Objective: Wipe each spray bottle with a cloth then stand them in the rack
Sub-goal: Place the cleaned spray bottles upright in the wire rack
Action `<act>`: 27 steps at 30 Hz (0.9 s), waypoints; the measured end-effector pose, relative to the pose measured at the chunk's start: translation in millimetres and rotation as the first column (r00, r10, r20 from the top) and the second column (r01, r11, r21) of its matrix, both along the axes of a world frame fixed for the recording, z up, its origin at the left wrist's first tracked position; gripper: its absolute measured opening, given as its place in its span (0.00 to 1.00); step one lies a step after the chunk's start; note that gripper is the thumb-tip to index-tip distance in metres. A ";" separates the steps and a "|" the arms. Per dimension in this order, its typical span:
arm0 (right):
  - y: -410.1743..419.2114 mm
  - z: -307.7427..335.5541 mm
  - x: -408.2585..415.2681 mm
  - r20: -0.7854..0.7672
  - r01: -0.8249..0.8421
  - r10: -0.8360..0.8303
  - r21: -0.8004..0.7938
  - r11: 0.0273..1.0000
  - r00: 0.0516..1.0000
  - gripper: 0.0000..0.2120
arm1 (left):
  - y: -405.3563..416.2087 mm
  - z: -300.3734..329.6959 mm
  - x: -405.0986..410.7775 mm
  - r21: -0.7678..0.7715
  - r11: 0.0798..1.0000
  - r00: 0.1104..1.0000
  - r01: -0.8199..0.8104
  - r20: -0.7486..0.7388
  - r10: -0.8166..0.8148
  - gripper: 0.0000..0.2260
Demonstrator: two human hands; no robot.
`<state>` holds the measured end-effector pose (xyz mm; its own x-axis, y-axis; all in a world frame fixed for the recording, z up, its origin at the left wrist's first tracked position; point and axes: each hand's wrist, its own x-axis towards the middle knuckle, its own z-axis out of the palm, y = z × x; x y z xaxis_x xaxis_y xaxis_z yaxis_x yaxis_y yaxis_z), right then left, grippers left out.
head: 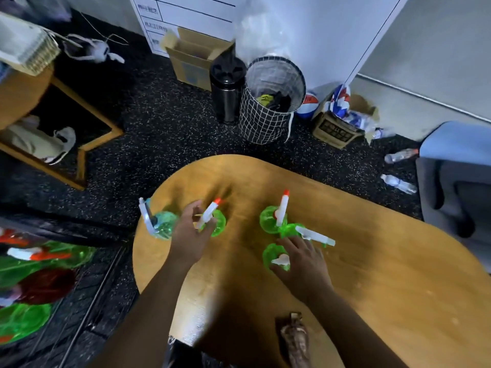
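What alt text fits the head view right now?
Seen from above, both hands reach among five spray bottles standing on a wooden table: the left hand grips one bottle's trigger head, and the right hand rests open beside another.

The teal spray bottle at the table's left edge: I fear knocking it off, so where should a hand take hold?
Take the teal spray bottle by the neck under its white trigger head, coming from above on the table side. It stands upright near the table edge, so that grip likely draws it inward.
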<state>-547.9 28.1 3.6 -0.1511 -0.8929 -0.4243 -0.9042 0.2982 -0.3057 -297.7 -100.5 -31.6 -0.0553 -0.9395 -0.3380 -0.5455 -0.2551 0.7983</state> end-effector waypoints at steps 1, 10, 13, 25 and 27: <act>0.9 -2.5 -2.1 0.005 -0.007 0.007 0.024 1.000 1.000 0.28 | -2.6 -2.5 -2.1 0.006 1.000 1.000 0.018 0.014 -0.018 0.26; -6.0 -5.8 -8.5 0.025 -0.059 0.057 0.103 0.993 0.998 0.17 | -12.9 -7.6 -9.8 0.043 0.998 0.999 0.046 -0.022 -0.045 0.19; -6.8 -4.6 -11.0 0.029 -0.040 0.037 0.121 0.992 0.999 0.15 | -8.4 -6.0 -9.8 0.052 0.998 0.996 0.045 -0.079 -0.041 0.20; -28.3 29.4 37.6 0.190 0.051 -0.038 -0.063 0.997 0.981 0.09 | 43.8 25.1 26.5 0.113 0.992 0.956 -0.063 -0.279 0.093 0.15; -35.0 37.4 58.0 0.169 -0.002 0.020 -0.103 0.995 0.985 0.09 | 52.7 33.6 43.2 0.097 0.988 0.943 -0.118 -0.302 0.142 0.14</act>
